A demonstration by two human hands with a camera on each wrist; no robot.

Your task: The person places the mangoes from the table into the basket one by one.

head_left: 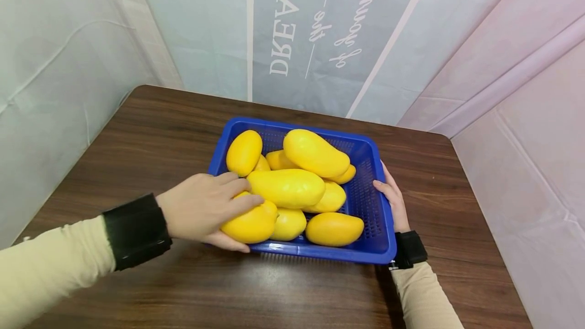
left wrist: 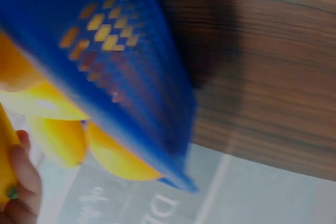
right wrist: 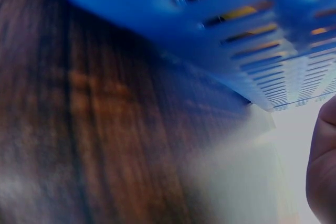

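A blue plastic basket [head_left: 320,252] with slotted sides holds several yellow mangoes, a long one [head_left: 285,188] lying across the middle of the pile. At the basket's front left corner my left hand [head_left: 207,207] grips a yellow mango [head_left: 251,223], fingers over its top and thumb low near the rim. The left wrist view shows fingers [left wrist: 26,174] curled round that fruit, a green stem spot on it. On the other side, my right hand [head_left: 394,198] holds the basket's right rim, its thumb by the edge; other fingers are mostly hidden behind the wall.
The basket is over a dark brown wooden table [head_left: 183,131]. Behind the table hangs a grey-blue cloth [head_left: 205,39] with white lettering, and pale sheets [head_left: 525,166] stand at both sides. Black bands [head_left: 137,231] wrap both wrists.
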